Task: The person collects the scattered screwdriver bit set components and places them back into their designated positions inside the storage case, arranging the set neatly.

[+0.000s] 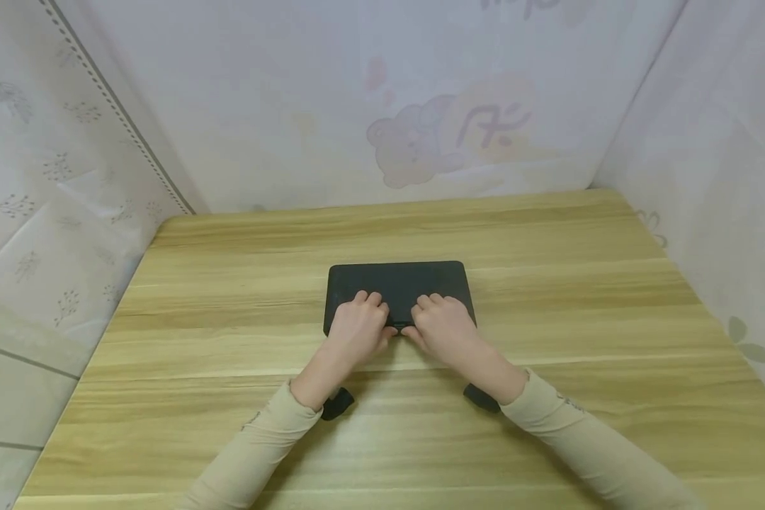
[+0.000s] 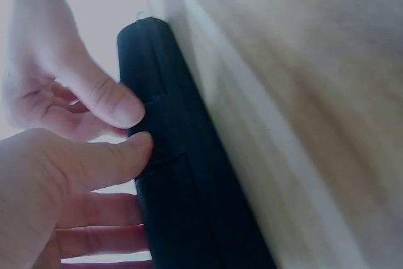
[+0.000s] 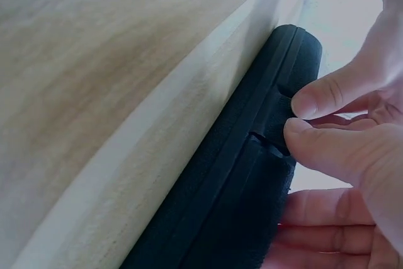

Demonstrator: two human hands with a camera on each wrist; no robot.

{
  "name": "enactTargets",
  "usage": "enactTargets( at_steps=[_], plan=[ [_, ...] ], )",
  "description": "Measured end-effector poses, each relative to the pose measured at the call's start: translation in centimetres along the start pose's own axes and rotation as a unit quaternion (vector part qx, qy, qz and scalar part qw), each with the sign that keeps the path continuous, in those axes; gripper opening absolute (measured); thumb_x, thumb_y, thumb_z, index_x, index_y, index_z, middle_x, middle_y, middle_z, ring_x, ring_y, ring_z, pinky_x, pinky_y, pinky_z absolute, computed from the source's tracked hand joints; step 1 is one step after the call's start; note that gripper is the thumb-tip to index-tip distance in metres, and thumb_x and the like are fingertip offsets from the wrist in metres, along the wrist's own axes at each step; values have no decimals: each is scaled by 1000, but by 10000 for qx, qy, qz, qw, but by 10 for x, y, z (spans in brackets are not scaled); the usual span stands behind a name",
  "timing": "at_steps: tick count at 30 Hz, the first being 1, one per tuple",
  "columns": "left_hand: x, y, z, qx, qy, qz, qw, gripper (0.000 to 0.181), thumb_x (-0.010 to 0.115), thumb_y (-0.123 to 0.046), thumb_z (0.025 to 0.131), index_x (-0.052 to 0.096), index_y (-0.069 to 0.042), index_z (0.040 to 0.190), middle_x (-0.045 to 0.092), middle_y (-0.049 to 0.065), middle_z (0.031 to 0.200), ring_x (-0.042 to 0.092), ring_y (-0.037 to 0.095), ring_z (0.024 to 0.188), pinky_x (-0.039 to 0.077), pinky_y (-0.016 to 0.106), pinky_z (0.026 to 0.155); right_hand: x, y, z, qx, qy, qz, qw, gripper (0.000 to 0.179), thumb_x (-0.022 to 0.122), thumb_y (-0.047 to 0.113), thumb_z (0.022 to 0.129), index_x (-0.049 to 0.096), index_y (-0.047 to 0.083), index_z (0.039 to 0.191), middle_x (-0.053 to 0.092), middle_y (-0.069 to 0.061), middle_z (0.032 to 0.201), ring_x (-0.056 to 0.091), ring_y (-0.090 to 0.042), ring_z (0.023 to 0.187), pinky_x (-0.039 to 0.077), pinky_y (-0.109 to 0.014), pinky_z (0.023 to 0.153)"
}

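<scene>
A flat black case [image 1: 398, 276] lies closed on the wooden table, its long front side facing the person. The left hand [image 1: 358, 324] is on the left half of its lid, the right hand [image 1: 444, 327] on the right half. Both hands grip the front edge, with fingers over the lid and thumbs against the front side. In the left wrist view the two thumbtips sit close together at a latch [image 2: 165, 133] in the middle of that side. The right wrist view shows the same latch [image 3: 272, 121] and a small notch beside it. The case's inside is hidden.
The wood-grain table [image 1: 229, 283] extends around the case on all sides. Pale printed curtains [image 1: 261, 106] hang behind and at both sides. Black bands [image 1: 338, 404] show below both wrists, near the light sleeves.
</scene>
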State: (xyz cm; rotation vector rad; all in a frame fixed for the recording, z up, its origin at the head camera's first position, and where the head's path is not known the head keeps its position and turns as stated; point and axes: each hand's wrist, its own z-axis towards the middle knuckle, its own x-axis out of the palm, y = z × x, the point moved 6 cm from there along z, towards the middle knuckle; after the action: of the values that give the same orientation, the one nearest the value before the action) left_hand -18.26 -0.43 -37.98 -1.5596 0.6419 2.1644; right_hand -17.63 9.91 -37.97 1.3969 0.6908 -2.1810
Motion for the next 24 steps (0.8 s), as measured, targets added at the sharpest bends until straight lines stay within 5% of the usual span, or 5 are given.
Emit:
enactTargets(
  at_steps=[16,24],
  plan=[
    [3,-3,6,225,-238,229,9992,26,71,-35,81,68,-10,75,56,0,70,52,14,60,46,23,46,-1,-6,6,232,379,-50,9990,31,76,29,77,61,8,61,51,-2,59,50,-15,49,41,-26,40],
    [1,-2,5,72,-154,36,9998,27,69,-38,82,69,-11,78,57,0,72,54,15,64,48,25,48,-1,-8,1,356,190,2,9992,32,77,32,76,62,7,63,53,-3,62,53,-16,52,44,-27,42]
  ],
)
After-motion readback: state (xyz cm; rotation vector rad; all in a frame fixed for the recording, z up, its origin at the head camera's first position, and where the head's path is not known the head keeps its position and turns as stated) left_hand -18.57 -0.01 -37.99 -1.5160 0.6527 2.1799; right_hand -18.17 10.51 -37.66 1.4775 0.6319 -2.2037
